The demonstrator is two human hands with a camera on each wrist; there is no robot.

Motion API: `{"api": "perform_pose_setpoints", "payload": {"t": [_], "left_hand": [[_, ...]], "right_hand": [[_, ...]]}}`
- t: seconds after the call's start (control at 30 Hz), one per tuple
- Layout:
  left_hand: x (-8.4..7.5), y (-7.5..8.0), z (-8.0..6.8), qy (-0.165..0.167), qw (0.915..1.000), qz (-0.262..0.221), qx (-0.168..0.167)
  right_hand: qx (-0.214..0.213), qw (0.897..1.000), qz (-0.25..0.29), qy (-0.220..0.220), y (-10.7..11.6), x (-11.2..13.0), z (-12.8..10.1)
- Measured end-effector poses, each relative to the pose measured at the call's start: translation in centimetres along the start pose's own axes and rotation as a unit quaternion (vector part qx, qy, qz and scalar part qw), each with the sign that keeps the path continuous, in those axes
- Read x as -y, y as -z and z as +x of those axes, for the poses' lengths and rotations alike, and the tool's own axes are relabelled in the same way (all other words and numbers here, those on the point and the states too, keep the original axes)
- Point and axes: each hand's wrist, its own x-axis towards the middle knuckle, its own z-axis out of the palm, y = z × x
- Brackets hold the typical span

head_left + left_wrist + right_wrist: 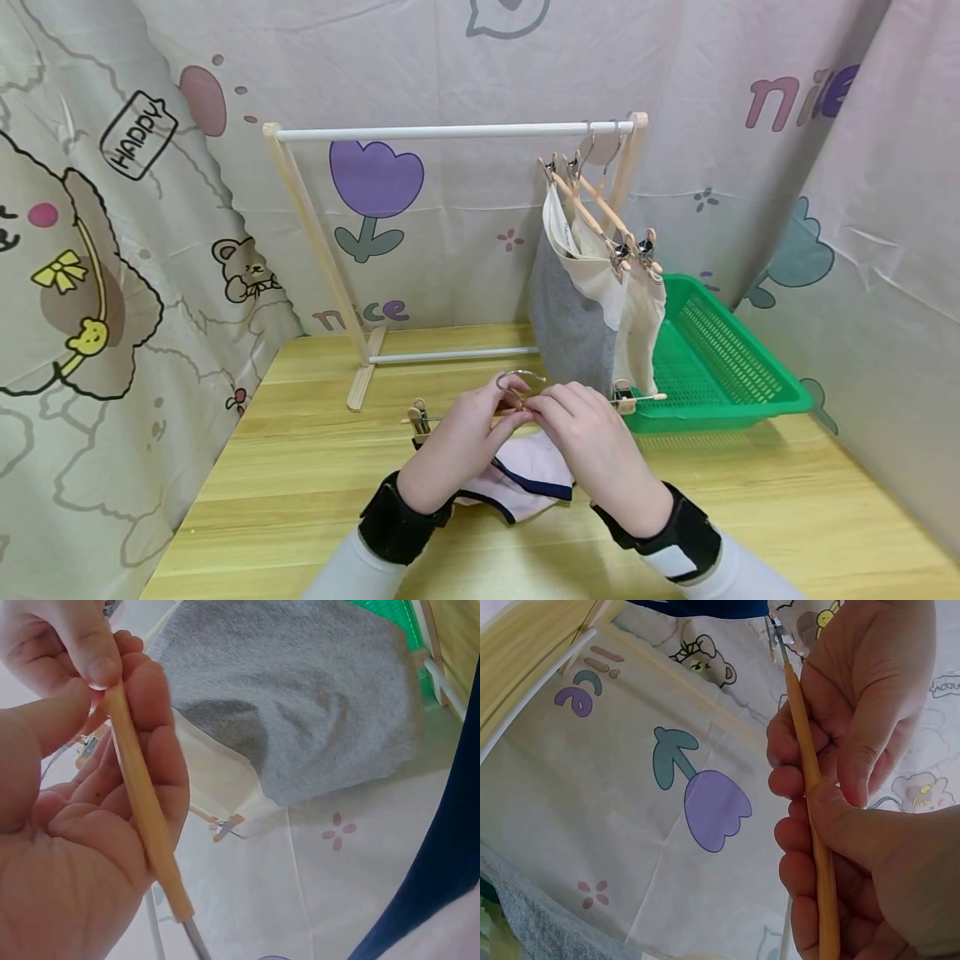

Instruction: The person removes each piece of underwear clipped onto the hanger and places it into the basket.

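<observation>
Both hands meet over the middle of the table on a wooden clip hanger (517,392). Its metal hook points up and its clips stick out at either side. My left hand (468,433) grips the bar left of the hook, and the bar (146,810) lies across its fingers. My right hand (592,442) pinches the bar (810,780) just right of the hook, thumb on top. Under the hands a pale pink garment with navy trim (525,483) lies flat on the table, partly hidden by them.
A wooden clothes rack with a white rail (450,132) stands at the back. At its right end, hangers carry a grey garment (566,325) and a cream one (637,325). A green basket (720,367) sits at the right. Printed cloth walls enclose the wooden table (300,467).
</observation>
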Motion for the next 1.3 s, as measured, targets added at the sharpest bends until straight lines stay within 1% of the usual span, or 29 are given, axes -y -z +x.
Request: {"api": "perform_pose_setpoints", "payload": {"t": [0.17, 0.27, 0.37, 0.43, 0.57, 0.6, 0.67, 0.73, 0.83, 0.93, 0.97, 1.03, 1.07, 1.13, 1.2, 1.3], "left_hand": [[-0.1, 0.1, -0.1, -0.008, 0.9997, -0.003, -0.024], [-0.1, 0.2, -0.3, -0.018, 0.9984, 0.007, -0.053], [-0.2, 0.6, -0.6, -0.04, 0.9949, 0.022, -0.09], [-0.2, 0.9, -0.8, -0.064, 0.9905, 0.035, -0.116], [-0.2, 1.6, -0.9, -0.113, 0.9776, 0.058, -0.168], [-0.2, 1.8, -1.0, -0.122, 0.9742, 0.061, -0.18], [-0.3, 2.3, -1.1, -0.127, 0.969, 0.061, -0.203], [-0.3, 2.7, -1.1, -0.114, 0.965, 0.062, -0.228], [-0.2, 3.4, -1.2, -0.073, 0.9575, 0.06, -0.272], [0.2, 4.1, -1.2, -0.031, 0.9472, 0.049, -0.315], [0.3, 4.4, -1.2, -0.021, 0.9448, 0.042, -0.324], [0.6, 4.9, -1.3, -0.002, 0.9434, 0.027, -0.331], [0.7, 5.1, -1.4, 0.01, 0.9446, 0.02, -0.328], [1.0, 5.7, -1.6, 0.037, 0.9506, 0.01, -0.308], [1.2, 6.2, -1.7, 0.068, 0.9599, 0.003, -0.272], [1.5, 6.8, -1.7, 0.102, 0.9736, -0.013, -0.204]], "right_hand": [[0.003, 1.0, 0.003, -0.014, -0.2, -0.5, 0.1], [0.006, 1.0, 0.008, -0.023, -0.2, -0.8, 0.2], [0.007, 0.999, 0.015, -0.033, -0.2, -1.0, 0.3], [0.006, 0.999, 0.022, -0.043, -0.1, -1.2, 0.3], [0.004, 0.997, 0.037, -0.069, 0.3, -1.5, 0.4], [0.003, 0.996, 0.04, -0.076, 0.4, -1.6, 0.4], [0.001, 0.995, 0.039, -0.087, 0.5, -1.7, 0.3], [-0.002, 0.995, 0.035, -0.095, 0.6, -1.8, 0.3], [-0.007, 0.994, 0.028, -0.101, 0.7, -2.0, 0.3], [-0.009, 0.994, 0.025, -0.105, 0.7, -2.1, 0.4], [-0.009, 0.994, 0.024, -0.106, 0.8, -2.1, 0.4], [-0.007, 0.994, 0.024, -0.109, 0.8, -2.2, 0.4], [-0.007, 0.994, 0.023, -0.11, 0.9, -2.2, 0.4], [-0.008, 0.993, 0.024, -0.115, 1.0, -2.3, 0.4], [-0.01, 0.993, 0.025, -0.119, 1.1, -2.3, 0.4], [-0.013, 0.992, 0.027, -0.122, 1.3, -2.4, 0.4]]}}
